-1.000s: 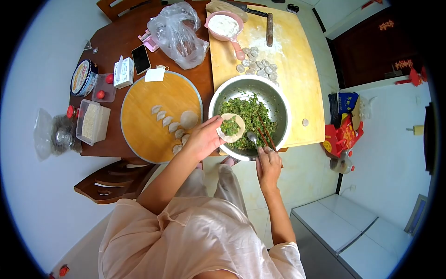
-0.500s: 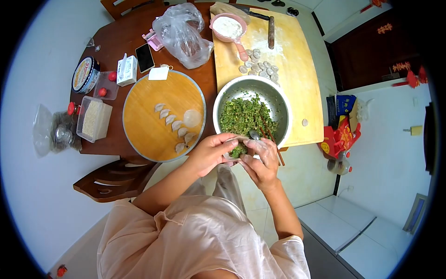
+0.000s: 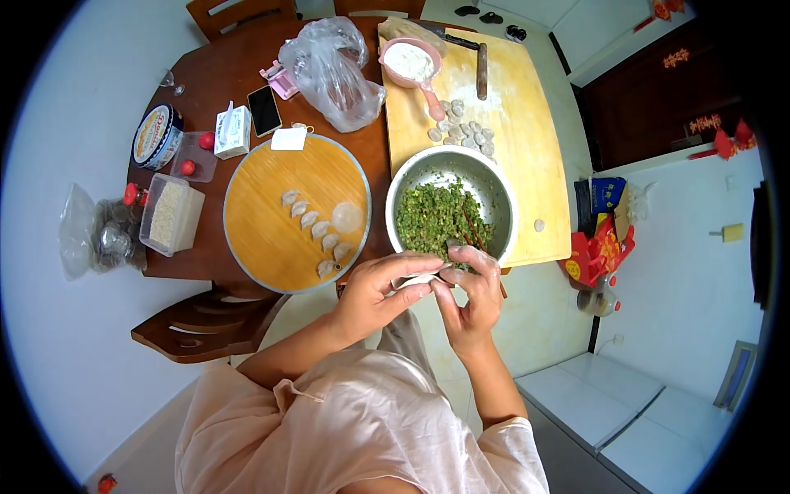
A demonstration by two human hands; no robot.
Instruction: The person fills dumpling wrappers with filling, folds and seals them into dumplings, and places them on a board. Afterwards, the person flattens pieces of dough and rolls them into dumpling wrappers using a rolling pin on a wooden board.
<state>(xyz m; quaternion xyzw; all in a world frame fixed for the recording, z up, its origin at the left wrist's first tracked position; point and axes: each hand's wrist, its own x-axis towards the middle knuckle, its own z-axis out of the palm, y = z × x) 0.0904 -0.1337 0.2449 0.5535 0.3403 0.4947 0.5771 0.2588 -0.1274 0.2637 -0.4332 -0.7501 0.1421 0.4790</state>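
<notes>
Between my two hands is a dumpling (image 3: 418,281), its pale wrapper folded over and the filling out of sight. My left hand (image 3: 380,290) grips its left part, thumb below and fingers above. The thumb and fingertips of my right hand (image 3: 471,298) pinch its right end. Just beyond them stands a steel bowl (image 3: 496,177) with chopped green filling (image 3: 434,216), a spoon and brown chopsticks (image 3: 473,228) in it. To the left, several folded dumplings (image 3: 309,219) and one flat wrapper (image 3: 346,217) lie on a round wooden board (image 3: 271,177).
A large wooden board (image 3: 535,107) carries small dough pieces (image 3: 473,133), a pink flour scoop (image 3: 410,62) and a rolling pin (image 3: 482,72). A plastic bag (image 3: 333,74), phone (image 3: 264,111), tissue box (image 3: 233,132), tin (image 3: 158,138) and grain container (image 3: 171,216) occupy the table. A chair (image 3: 206,323) stands at left.
The wrapper was open with green filling showing; now it is folded over between my fingers. My hands have come closer together and sit slightly lower in view.
</notes>
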